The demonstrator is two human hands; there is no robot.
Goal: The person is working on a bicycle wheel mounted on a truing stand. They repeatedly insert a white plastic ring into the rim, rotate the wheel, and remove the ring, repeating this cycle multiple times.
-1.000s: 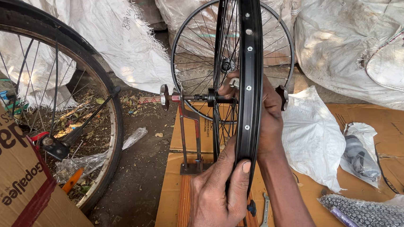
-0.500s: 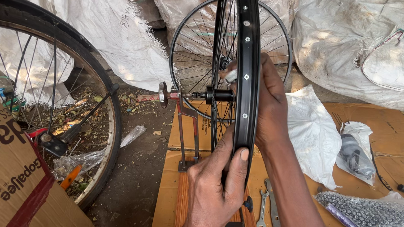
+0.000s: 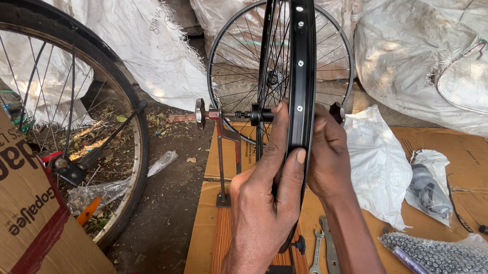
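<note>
On the truing stand (image 3: 225, 153), my left hand (image 3: 265, 201) and right hand (image 3: 325, 160) pinch the black bicycle rim (image 3: 301, 72), fingers closed; I'd keep pressure even both sides.

Black rim (image 3: 299, 72) cut off above (frame's edge).

My left hand (image 3: 265, 196) rises from the bottom of the view, forearm straight below it, back of the hand toward me. Its fingers (image 3: 279, 135) stretch upward, the thumb pressed flat and pointing up beside them, nail showing. My right hand (image 3: 325, 160) sits just beside it, slightly higher, knuckles toward me, fingers curled away out of sight. My right forearm slants down to the lower right. Both wrists are nearly straight, the two hands close together but apart.
</note>
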